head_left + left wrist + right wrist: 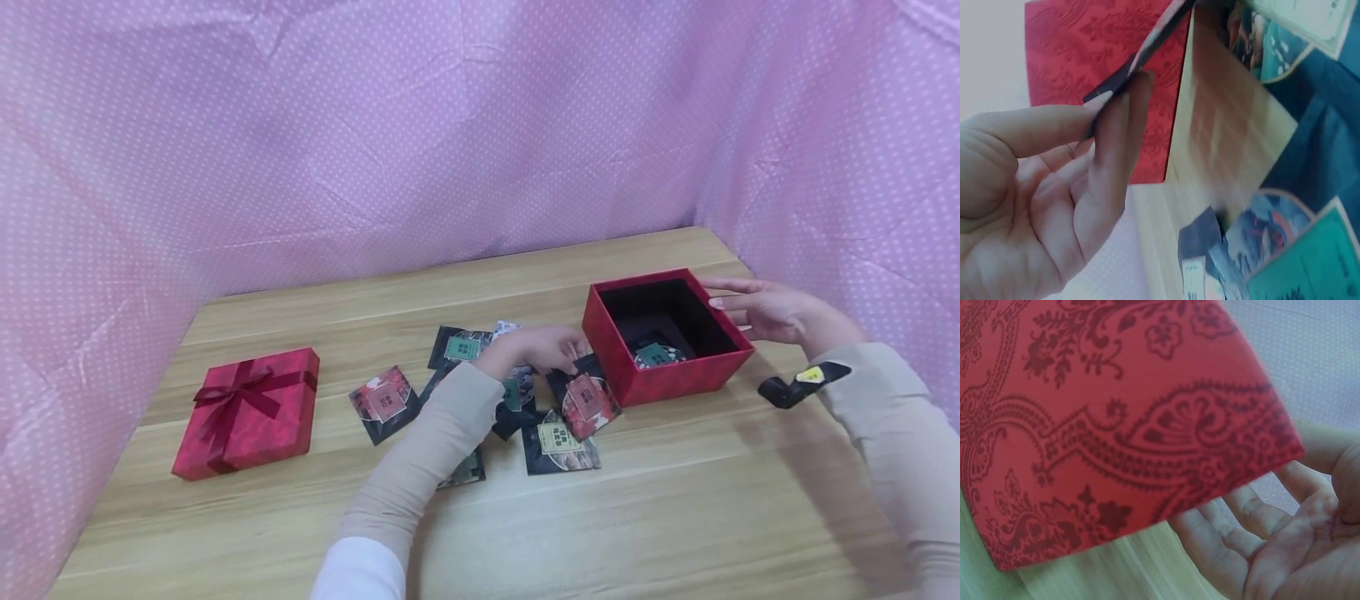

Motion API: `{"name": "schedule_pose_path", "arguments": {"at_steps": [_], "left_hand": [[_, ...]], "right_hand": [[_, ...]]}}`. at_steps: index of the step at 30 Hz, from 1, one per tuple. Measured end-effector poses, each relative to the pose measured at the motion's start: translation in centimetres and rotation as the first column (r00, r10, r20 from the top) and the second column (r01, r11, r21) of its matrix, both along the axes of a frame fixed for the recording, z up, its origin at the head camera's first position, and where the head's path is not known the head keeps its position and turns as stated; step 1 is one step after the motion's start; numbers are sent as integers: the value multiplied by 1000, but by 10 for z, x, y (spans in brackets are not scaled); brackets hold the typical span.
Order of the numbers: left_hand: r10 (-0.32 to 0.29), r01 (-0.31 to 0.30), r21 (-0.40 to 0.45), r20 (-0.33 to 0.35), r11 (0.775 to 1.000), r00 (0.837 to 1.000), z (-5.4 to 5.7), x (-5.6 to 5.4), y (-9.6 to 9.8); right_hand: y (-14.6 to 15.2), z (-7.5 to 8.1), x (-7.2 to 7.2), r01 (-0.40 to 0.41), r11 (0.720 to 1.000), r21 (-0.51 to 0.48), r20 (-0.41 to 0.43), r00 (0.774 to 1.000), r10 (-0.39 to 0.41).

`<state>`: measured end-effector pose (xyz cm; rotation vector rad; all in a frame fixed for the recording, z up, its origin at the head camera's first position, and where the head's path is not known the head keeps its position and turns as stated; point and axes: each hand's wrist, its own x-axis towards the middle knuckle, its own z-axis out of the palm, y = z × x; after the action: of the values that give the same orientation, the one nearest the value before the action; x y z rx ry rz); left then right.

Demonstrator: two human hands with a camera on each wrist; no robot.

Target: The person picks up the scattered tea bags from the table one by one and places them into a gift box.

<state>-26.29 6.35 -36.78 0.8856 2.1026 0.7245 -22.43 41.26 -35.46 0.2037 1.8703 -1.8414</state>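
Observation:
My left hand (546,346) pinches the upper edge of a flat square sachet (590,398) with a red label, beside the left wall of an open red gift box (675,382). Seen edge-on in the left wrist view, that sachet (1159,39) sits between thumb and fingertips. Inside the dark box lies a green-labelled sachet (657,355). At the box's right side is my right hand (776,312), fingers extended along the wall. In the right wrist view the patterned box (1116,437) hides some fingertips of the right hand (1285,531).
More sachets lie spread left of the box: a yellow-labelled one (555,442), a green-labelled one (459,346) and a red-labelled one (385,402). The red lid (262,408) with a ribbon bow sits at the left of the wooden table (637,533). Pink dotted cloth (450,125) hangs behind.

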Motion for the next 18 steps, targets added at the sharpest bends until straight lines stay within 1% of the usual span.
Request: {"name": "schedule_pose_path", "arguments": {"at_steps": [5, 8, 13, 18], "left_hand": [[63, -66, 46, 68, 997, 996, 1, -6, -15], [99, -111, 96, 126, 989, 987, 2, -10, -22], [171, -208, 165, 215, 964, 962, 5, -15, -33], [236, -300, 217, 279, 929, 931, 12, -16, -42]], "right_hand": [[0, 0, -1, -11, 1000, -6, -4, 1000, 11], [1, 1, -1, -10, 1000, 7, -6, 1000, 10], [0, 2, 0, -14, 1000, 2, -3, 1000, 14], [0, 1, 0, -11, 1000, -21, 6, 1000, 11]]}}
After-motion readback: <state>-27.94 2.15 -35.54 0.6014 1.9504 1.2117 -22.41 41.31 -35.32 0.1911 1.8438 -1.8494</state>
